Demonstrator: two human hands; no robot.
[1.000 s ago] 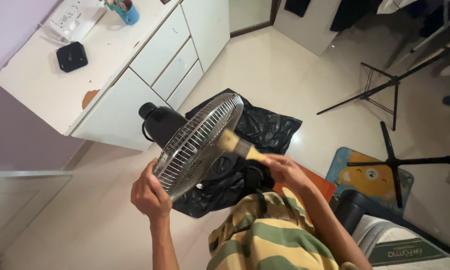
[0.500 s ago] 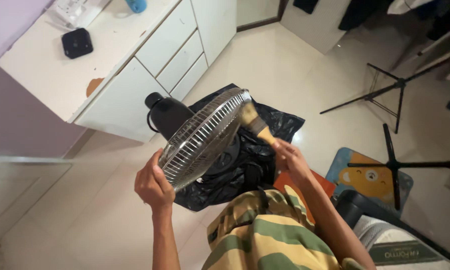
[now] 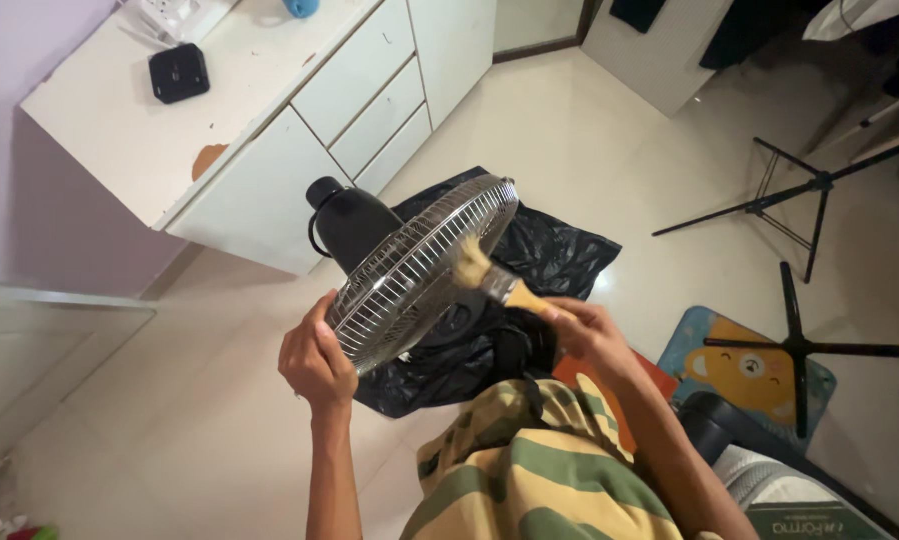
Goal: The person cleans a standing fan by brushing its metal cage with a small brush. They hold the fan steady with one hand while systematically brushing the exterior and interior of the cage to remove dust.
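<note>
a round wire fan grille [image 3: 425, 272] is held up tilted, gripped at its lower rim by the left hand [image 3: 317, 362]. a paintbrush [image 3: 493, 279] is held in the right hand [image 3: 587, 335]; its pale bristles are pressed against the grille's wires near the middle. a black fan motor housing [image 3: 353, 222] is seen just behind the grille. a black plastic sheet [image 3: 540, 260] is spread on the tiled floor [image 3: 610, 140] below. a white cabinet [image 3: 270, 120] with drawers is set at upper left, a small black square object [image 3: 179, 72] lying on its top. black tripod legs [image 3: 800, 190] are seen at right, near a mat with a bear picture [image 3: 745, 372].
</note>
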